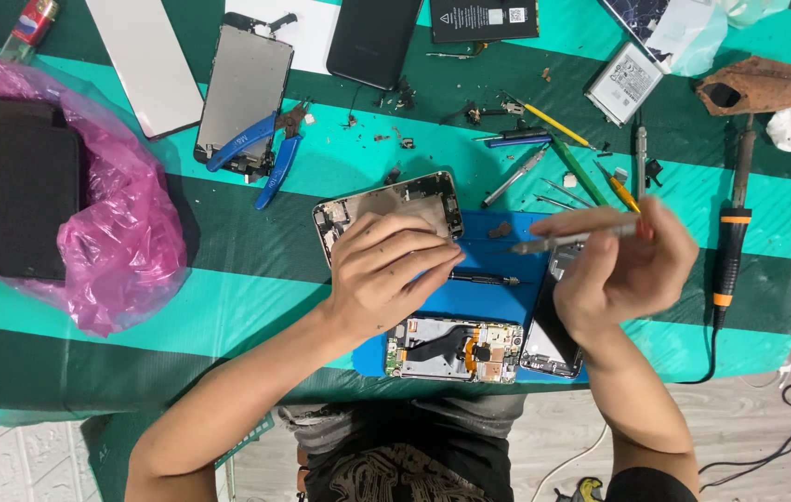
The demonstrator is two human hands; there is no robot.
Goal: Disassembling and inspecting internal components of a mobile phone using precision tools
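My left hand (386, 274) lies flat on an opened phone body (386, 206), pressing its lower part, fingers pointing right. My right hand (623, 270) holds a thin grey screwdriver (567, 242), tip pointing left over the blue work mat (484, 297). A black screwdriver (484, 278) lies on the mat between my hands. A second opened phone (454, 350) with its circuit board showing sits at the mat's near edge. Under my right hand lies a dark phone part (552, 339).
Blue-handled pliers (261, 153) lie on a screen panel (245, 93). A pink bag (126, 242) holds dark phones at left. Several tools (563, 153), a battery (625, 84) and a soldering iron (733, 232) lie at right on the green striped cloth (228, 279).
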